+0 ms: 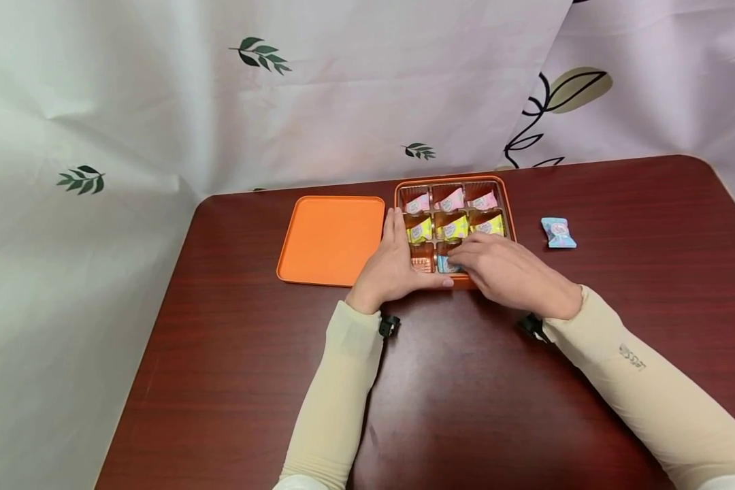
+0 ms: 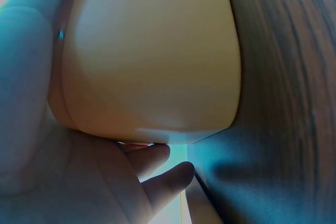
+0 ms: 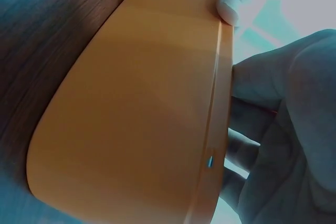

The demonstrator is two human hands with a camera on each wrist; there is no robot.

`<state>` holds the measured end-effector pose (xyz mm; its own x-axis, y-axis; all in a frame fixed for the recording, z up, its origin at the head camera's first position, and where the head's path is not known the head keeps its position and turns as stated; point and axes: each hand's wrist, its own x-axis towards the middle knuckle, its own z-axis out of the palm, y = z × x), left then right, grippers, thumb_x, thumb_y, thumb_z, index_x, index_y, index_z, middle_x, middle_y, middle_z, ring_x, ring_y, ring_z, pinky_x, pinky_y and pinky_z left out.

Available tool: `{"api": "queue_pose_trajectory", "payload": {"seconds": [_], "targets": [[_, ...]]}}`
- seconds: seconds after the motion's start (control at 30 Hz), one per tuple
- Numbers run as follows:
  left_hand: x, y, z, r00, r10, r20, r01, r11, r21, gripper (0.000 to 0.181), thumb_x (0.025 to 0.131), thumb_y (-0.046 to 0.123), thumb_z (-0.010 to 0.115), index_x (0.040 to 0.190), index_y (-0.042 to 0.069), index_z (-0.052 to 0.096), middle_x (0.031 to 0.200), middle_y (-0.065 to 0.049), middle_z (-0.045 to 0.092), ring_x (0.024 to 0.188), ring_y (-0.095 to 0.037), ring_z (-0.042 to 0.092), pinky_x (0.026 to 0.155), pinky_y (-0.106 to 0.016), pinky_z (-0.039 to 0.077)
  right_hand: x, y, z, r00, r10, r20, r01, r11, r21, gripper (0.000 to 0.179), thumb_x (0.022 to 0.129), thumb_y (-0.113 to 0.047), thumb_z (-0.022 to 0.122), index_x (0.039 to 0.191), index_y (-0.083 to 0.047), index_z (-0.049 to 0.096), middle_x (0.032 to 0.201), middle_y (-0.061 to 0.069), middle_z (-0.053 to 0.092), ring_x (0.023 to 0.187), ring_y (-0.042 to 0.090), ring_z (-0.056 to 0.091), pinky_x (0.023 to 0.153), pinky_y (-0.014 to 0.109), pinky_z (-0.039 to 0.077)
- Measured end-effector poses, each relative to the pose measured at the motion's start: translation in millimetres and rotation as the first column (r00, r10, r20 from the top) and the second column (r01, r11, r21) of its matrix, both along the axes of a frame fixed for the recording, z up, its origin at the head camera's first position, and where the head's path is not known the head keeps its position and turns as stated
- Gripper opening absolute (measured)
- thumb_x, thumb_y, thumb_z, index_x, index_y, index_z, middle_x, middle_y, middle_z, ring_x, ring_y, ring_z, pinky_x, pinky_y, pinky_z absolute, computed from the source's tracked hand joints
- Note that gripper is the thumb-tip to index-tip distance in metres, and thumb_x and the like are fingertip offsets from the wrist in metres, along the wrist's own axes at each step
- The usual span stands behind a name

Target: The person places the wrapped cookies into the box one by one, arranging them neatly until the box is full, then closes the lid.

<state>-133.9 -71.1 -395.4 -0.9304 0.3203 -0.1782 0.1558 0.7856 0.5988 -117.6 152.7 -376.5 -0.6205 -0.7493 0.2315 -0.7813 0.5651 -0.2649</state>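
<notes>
An orange tin (image 1: pixel 510 207) with a divided brown tray stands at the table's back. Pink wrapped candies (image 1: pixel 450 199) fill its back row, yellow ones (image 1: pixel 455 228) the middle row. My left hand (image 1: pixel 392 269) lies against the tin's left front corner, fingers straight along the left side and thumb along the front rim. Over the front row, the curled fingertips of my right hand (image 1: pixel 505 272) pinch a blue wrapped candy (image 1: pixel 444 264) in the front middle compartment. The front left compartment shows its bare ribbed bottom; my right hand hides the front right one.
Left of the tin lies a flat orange lid (image 1: pixel 331 241). Another blue wrapped candy (image 1: pixel 559 233) lies on the dark red wooden table (image 1: pixel 465 408), to the right of the tin. A pale leaf-patterned cloth (image 1: pixel 355 88) hangs behind the table.
</notes>
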Motion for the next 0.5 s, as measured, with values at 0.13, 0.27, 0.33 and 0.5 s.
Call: {"api": "queue_pose_trajectory", "payload": {"seconds": [0.13, 0.27, 0.33, 0.5], "targets": [[0.2, 0.3, 0.8, 1.0, 0.001, -0.003, -0.001, 1.0, 0.002, 0.149, 0.066, 0.074, 0.08, 0.159, 0.007, -0.014, 0.167, -0.011, -0.018, 0.151, -0.028, 0.019, 0.104, -0.038, 0.046, 0.5, 2.0, -0.1, 1.0, 0.009, -0.001, -0.009, 1.0, -0.016, 0.022, 0.094, 0.002, 0.06, 0.112, 0.002, 0.073, 0.11, 0.01, 0.072, 0.109, 0.028, 0.061, 0.096, 0.045, 0.048], [0.6, 0.1, 0.9, 1.0, 0.004, -0.004, -0.004, 1.0, -0.001, 0.149, 0.065, 0.074, 0.08, 0.159, 0.008, -0.014, 0.167, -0.011, -0.017, 0.15, -0.029, 0.023, 0.103, -0.038, 0.046, 1.7, 4.8, 0.4, 1.0, 0.018, -0.009, -0.018, 0.999, -0.03, 0.024, 0.093, 0.004, 0.06, 0.113, 0.002, 0.073, 0.113, 0.012, 0.07, 0.112, 0.03, 0.06, 0.1, 0.046, 0.046], [0.8, 0.0, 0.9, 1.0, 0.006, 0.001, -0.006, 1.0, -0.002, 0.149, 0.065, 0.075, 0.08, 0.159, 0.009, -0.015, 0.167, -0.011, -0.017, 0.149, -0.03, 0.026, 0.102, -0.038, 0.048, 1.9, 5.8, 0.6, 1.0, 0.018, -0.013, -0.019, 0.999, -0.045, 0.024, 0.092, 0.005, 0.061, 0.112, 0.002, 0.072, 0.115, 0.013, 0.069, 0.112, 0.031, 0.059, 0.1, 0.047, 0.045], [1.0, 0.0, 1.3, 1.0, 0.008, 0.007, -0.008, 1.0, -0.003, 0.149, 0.065, 0.075, 0.08, 0.159, 0.01, -0.016, 0.167, -0.011, -0.018, 0.147, -0.031, 0.03, 0.1, -0.038, 0.049, 1.7, 8.1, 1.3, 0.999, 0.008, -0.043, -0.012, 0.995, -0.102, 0.024, 0.09, 0.008, 0.061, 0.11, 0.002, 0.072, 0.113, 0.013, 0.068, 0.108, 0.031, 0.058, 0.096, 0.045, 0.046]]}}
